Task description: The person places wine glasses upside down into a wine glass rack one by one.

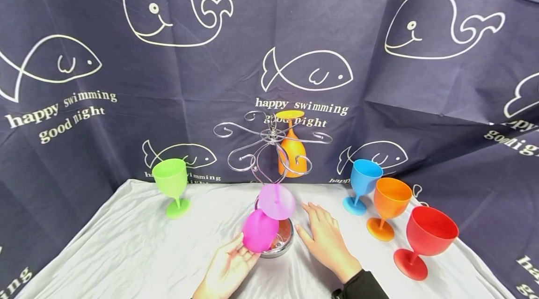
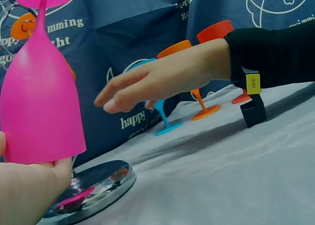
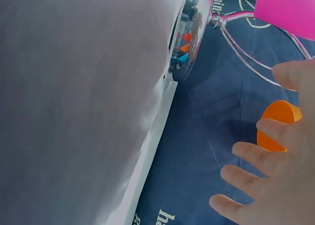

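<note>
My left hand (image 1: 229,265) grips a pink goblet (image 1: 259,232) by the bowl near its rim. The goblet is upside down, its foot uppermost, in front of the metal goblet rack (image 1: 273,136). In the left wrist view the pink goblet (image 2: 44,107) is seen side-on with the thumb and fingers at its lower edge. To the right of it my right hand (image 1: 326,238) hovers with fingers spread, touching nothing. From one curled arm of the rack an orange goblet (image 1: 295,156) hangs upside down at the back right.
A green goblet (image 1: 171,182) stands upright at the left. On the right stand a blue goblet (image 1: 365,178), another orange goblet (image 1: 391,198) and a red goblet (image 1: 430,233). The rack's round chrome base (image 1: 278,253) rests on the white cloth (image 1: 139,243).
</note>
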Demonstrator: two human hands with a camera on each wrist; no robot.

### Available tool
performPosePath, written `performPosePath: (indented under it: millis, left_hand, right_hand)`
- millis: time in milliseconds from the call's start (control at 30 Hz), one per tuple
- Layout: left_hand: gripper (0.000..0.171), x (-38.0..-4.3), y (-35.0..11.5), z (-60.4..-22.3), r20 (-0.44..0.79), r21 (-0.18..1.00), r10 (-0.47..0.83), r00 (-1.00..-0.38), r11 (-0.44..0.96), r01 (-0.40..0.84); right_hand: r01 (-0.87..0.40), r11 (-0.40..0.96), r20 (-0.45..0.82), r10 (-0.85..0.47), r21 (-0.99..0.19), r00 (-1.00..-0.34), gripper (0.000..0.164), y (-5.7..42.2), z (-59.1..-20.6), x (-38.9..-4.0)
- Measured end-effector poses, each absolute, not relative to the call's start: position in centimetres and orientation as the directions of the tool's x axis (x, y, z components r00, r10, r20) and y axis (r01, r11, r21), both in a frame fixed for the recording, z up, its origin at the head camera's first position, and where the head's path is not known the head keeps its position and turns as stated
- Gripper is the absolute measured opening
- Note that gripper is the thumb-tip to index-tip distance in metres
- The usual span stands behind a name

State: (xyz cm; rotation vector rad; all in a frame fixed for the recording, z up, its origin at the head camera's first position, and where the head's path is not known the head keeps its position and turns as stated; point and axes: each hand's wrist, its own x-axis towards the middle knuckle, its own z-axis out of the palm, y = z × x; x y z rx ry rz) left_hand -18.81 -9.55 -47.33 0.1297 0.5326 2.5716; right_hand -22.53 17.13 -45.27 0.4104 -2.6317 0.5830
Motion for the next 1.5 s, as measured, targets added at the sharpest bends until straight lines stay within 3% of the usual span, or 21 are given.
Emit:
performPosePath:
  millis: [267, 500, 633, 833, 1267, 1500]
  left_hand:
    - [0.027, -18.6, -9.0, -47.3, -0.027, 0.383, 0.506, -0.862, -0.791, -0.477]
    - [0.032, -18.3, -9.0, -47.2, 0.013, 0.388, 0.558, -0.830, -0.768, -0.510]
    - [0.031, -18.3, -8.9, -47.2, 0.021, 0.387, 0.568, -0.823, -0.763, -0.517]
    - [0.031, -18.1, -8.5, -46.9, 0.017, 0.391, 0.583, -0.812, -0.751, -0.532]
    - [0.023, -17.6, -7.3, -46.4, -0.006, 0.406, 0.586, -0.810, -0.739, -0.538]
    - [0.033, -17.3, -6.8, -46.6, 0.075, 0.400, 0.634, -0.770, -0.726, -0.559]
  right_hand:
    - [-0.445, 0.816, 0.530, -0.209, -0.368, -0.822, 0.054, 16.6, -45.1, -22.4]
    - [-0.498, 0.577, 0.493, -0.182, -0.647, -0.851, 0.037, 15.0, -44.0, -21.0]
    - [-0.482, 0.450, 0.459, -0.169, -0.751, -0.872, 0.038, 14.0, -43.2, -19.9]
    - [-0.480, 0.410, 0.461, -0.152, -0.775, -0.874, 0.037, 13.3, -42.7, -19.0]
    - [-0.564, 0.387, 0.570, -0.113, -0.729, -0.814, 0.043, 13.0, -42.4, -18.5]
    - [-0.520, 0.316, 0.523, -0.085, -0.794, -0.848, 0.042, 12.7, -41.7, -17.9]
